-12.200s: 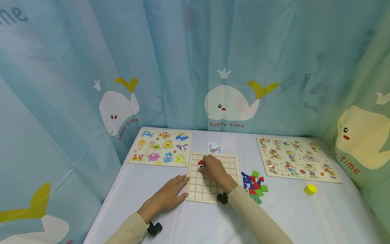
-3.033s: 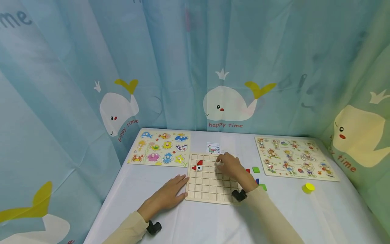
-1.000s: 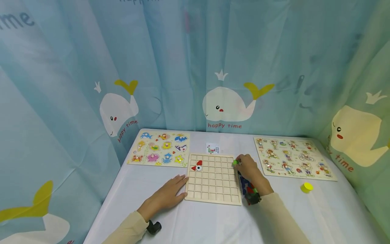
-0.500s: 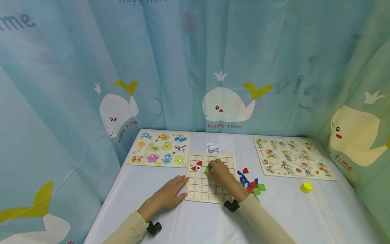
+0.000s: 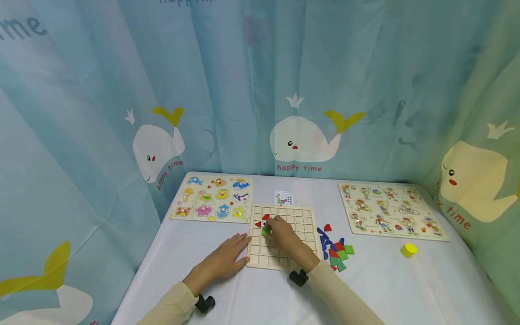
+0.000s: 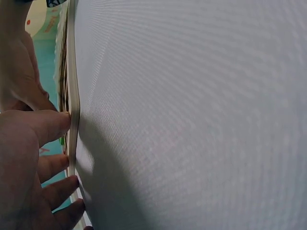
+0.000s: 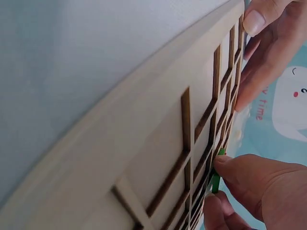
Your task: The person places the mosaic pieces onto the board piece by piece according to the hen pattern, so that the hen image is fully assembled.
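A wooden grid board (image 5: 282,259) lies in the middle of the table. My left hand (image 5: 228,256) rests against its left edge, fingers extended, with the fingertips (image 6: 62,122) touching the rim in the left wrist view. Over the upper left cells, my right hand (image 5: 283,234) pinches a green square tile (image 7: 217,179) between thumb and fingers, tilted on edge at the grid in the right wrist view. Just above it in the head view sit a red quarter-round piece (image 5: 266,217), a red triangle (image 5: 258,224) and an eye tile (image 5: 264,224), partly covered by my fingers.
Loose blue, red and green pieces (image 5: 333,248) lie right of the board. A small pattern card (image 5: 283,198) is behind it. A sea-animal puzzle (image 5: 213,198) lies at the back left, a figure puzzle (image 5: 392,210) at the right, near a yellow cylinder (image 5: 408,250).
A red triangle has joined the board since the oldest frame. My right hand has picked up a green tile from the right and carried it left to below the eye tile. My left hand stays put.
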A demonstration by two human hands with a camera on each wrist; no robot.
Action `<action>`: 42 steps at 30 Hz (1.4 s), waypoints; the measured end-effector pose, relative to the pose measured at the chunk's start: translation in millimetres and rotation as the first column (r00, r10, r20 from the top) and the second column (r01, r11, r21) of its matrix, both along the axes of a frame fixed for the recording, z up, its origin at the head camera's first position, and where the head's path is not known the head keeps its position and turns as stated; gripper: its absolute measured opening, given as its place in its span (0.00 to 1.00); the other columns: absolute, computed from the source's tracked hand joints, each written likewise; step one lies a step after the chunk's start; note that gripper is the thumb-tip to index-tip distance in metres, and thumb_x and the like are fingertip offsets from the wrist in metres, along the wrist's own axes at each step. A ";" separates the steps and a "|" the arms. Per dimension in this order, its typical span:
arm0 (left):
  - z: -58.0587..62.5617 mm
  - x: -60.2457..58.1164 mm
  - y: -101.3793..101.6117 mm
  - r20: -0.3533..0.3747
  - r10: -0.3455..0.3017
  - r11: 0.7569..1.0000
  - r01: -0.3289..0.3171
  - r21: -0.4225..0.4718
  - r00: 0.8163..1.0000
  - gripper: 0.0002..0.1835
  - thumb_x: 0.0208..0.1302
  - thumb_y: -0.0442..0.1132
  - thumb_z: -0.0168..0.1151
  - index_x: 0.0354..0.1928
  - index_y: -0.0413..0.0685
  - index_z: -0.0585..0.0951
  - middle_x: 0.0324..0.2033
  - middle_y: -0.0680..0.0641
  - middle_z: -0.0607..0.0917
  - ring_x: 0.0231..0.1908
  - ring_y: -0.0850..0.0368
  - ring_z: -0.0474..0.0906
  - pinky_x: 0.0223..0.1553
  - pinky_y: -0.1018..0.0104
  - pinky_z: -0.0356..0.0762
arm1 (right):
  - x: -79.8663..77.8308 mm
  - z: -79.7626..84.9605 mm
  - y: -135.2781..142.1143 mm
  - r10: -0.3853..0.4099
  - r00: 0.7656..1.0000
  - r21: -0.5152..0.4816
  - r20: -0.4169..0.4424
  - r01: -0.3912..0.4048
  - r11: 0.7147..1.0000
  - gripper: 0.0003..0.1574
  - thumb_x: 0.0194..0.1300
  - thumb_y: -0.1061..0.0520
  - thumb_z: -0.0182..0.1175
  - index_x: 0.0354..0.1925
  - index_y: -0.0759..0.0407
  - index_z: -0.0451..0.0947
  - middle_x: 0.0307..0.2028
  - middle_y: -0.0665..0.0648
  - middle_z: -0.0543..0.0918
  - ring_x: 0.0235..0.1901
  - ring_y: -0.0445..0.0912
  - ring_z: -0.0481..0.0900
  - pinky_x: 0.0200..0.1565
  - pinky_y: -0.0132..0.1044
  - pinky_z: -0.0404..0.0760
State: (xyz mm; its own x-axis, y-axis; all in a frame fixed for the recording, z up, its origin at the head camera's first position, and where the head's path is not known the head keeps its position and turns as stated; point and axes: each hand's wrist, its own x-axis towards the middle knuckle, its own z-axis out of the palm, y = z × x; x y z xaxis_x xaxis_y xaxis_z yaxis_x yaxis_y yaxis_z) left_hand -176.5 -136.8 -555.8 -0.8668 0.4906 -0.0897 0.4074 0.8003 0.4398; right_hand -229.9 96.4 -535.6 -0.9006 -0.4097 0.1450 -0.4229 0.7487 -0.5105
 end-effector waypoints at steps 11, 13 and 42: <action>0.5 0.0 -0.2 0.003 -0.007 1.000 0.007 -0.002 1.000 0.35 0.79 0.53 0.58 0.81 0.50 0.65 0.80 0.45 0.66 0.81 0.42 0.58 0.79 0.42 0.60 | -2.1 -0.2 -1.4 0.013 0.999 0.025 0.052 -0.014 1.000 0.05 0.68 0.66 0.70 0.42 0.61 0.85 0.41 0.55 0.81 0.39 0.44 0.78 0.44 0.41 0.86; 0.7 0.1 -0.1 0.005 -0.006 1.000 0.006 0.000 1.000 0.35 0.79 0.53 0.58 0.81 0.50 0.65 0.80 0.45 0.66 0.81 0.42 0.58 0.79 0.41 0.60 | -1.7 0.1 -0.8 0.025 0.998 0.030 0.053 -0.027 0.999 0.05 0.68 0.66 0.70 0.43 0.61 0.85 0.42 0.55 0.81 0.41 0.45 0.79 0.48 0.42 0.86; 6.8 3.3 1.6 0.018 0.003 1.000 -0.003 0.008 1.000 0.35 0.79 0.52 0.58 0.81 0.48 0.65 0.80 0.43 0.66 0.81 0.41 0.57 0.80 0.42 0.59 | 26.5 20.6 138.3 -0.114 0.986 -0.116 0.122 0.128 0.985 0.15 0.73 0.64 0.65 0.56 0.66 0.82 0.48 0.60 0.83 0.46 0.50 0.82 0.45 0.44 0.86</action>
State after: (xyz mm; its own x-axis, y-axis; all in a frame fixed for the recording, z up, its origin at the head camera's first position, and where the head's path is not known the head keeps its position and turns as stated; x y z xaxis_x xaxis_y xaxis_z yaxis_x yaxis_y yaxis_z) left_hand -173.2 -135.2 -549.0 -0.8666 0.4888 -0.1007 0.3972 0.7977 0.4537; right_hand -203.3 234.7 -515.0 -0.9560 -0.2821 0.0803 -0.2661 0.7191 -0.6419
